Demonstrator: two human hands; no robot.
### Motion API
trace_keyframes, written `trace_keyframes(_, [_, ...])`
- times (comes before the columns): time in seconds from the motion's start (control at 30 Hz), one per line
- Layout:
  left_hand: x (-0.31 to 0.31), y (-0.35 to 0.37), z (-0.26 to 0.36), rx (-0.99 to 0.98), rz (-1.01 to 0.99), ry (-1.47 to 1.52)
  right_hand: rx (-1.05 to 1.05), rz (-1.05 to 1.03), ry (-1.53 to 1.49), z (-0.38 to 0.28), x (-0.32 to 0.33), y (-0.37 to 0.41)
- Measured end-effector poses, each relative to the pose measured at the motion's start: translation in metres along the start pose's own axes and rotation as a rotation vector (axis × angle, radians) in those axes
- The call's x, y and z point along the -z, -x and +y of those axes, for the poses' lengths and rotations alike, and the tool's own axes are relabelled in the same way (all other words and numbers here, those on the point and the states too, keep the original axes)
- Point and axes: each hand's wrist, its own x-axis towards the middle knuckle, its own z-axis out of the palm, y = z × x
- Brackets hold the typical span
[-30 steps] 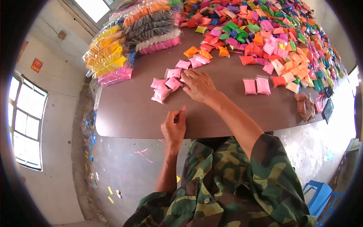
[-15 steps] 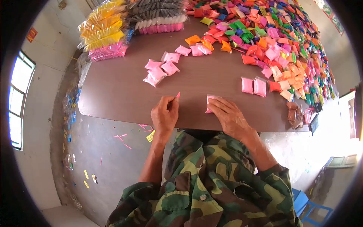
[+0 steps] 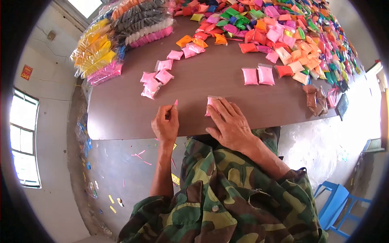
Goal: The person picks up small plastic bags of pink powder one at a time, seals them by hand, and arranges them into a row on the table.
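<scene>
Pink packet [image 3: 210, 106] under the fingers of the right hand [image 3: 229, 125]

The pink packet lies on the brown surface [image 3: 121, 109], close to its near edge. The right hand rests flat over it with the fingers stretched out. The fingertips cover the lower part of the packet, and only its upper left corner shows beyond them. The hand is spread, not closed around the packet.

The left hand [image 3: 165, 123] is just beside it, to the left, at the same edge. Its fingers are pinched together on a thin pink strip [image 3: 176, 103], which points up and away from the person. The strip and the packet are near each other but do not touch.

Farther on the surface there is a small group of pink packets [image 3: 153, 81]. Two pink packets [image 3: 257, 75] lie side by side to the right. Behind them spreads a big pile of many-coloured packets [image 3: 291, 32].
</scene>
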Motion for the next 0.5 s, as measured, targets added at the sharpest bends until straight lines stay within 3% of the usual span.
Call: trace_keyframes(0.5, [-0.018, -0.004, 0.038, -0.132, -0.202, 0.163, 0.023, 0.175, -0.104, 0.008, 0.002, -0.011])
